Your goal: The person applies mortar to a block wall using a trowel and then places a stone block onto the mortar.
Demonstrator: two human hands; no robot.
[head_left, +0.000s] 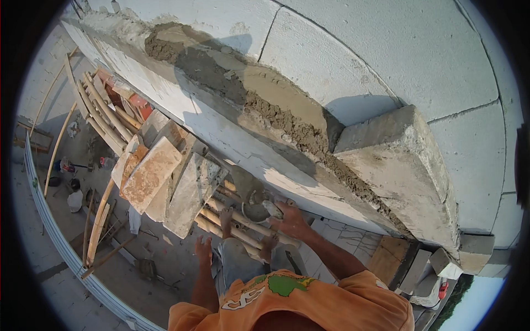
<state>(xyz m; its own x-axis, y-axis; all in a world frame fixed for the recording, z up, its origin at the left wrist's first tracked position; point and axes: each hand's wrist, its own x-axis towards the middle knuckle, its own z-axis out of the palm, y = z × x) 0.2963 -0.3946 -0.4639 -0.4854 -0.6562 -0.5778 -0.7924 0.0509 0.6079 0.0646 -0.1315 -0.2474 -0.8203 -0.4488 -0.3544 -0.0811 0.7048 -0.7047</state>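
Note:
My right hand (pixel 290 222) is closed round the pale handle of a trowel (pixel 271 208), low beside the wall. The trowel's blade lies over a grey, mortar-smeared patch, and I cannot make out where one ends and the other begins. With its fingers spread, my left hand (pixel 203 250) hangs empty near my knee. A bed of wet mortar (pixel 287 105) runs along the wall top, smooth at the back and crumbly along the near edge. At its right end stands a large concrete block (pixel 395 160), its side touching the mortar.
My bare feet (pixel 226 222) rest on bamboo poles (pixel 243 225) high above the ground. Broken slabs (pixel 190 193) lie stacked to the left on the scaffold. Pale block wall (pixel 353 49) rises behind the mortar. Far below, a person (pixel 75 197) is among scattered gear.

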